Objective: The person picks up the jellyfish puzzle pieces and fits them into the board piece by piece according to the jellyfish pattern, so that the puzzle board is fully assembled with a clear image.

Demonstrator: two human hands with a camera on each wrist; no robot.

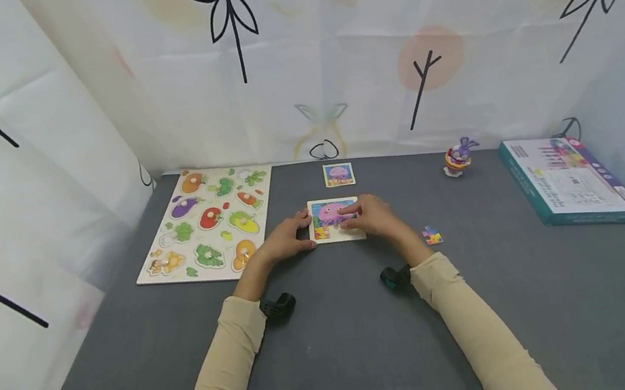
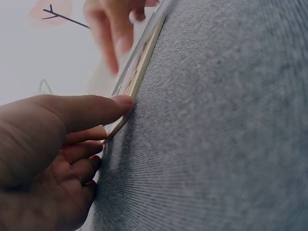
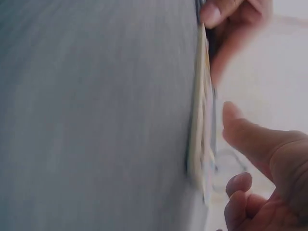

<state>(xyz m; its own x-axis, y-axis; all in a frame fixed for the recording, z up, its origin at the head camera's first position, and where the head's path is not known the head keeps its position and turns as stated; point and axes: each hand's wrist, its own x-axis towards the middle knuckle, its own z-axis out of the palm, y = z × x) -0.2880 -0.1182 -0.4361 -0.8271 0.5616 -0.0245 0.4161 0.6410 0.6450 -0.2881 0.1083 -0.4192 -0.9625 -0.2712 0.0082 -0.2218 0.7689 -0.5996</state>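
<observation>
In the head view, a small jigsaw puzzle with a pink octopus picture in a pale wooden tray lies flat before me. My left hand holds the tray at its left side; in the left wrist view the thumb presses on the near corner and the other fingers curl beside it. Over the right part of the picture hovers my right hand, its fingers pointing inward, with nothing visible between them. The right wrist view shows its thumb apart from the tray edge.
A loose puzzle piece lies to the right of my right hand. Behind the tray is a small octopus picture card. A vegetable puzzle board lies left, a purple figurine back right, and a flat box far right.
</observation>
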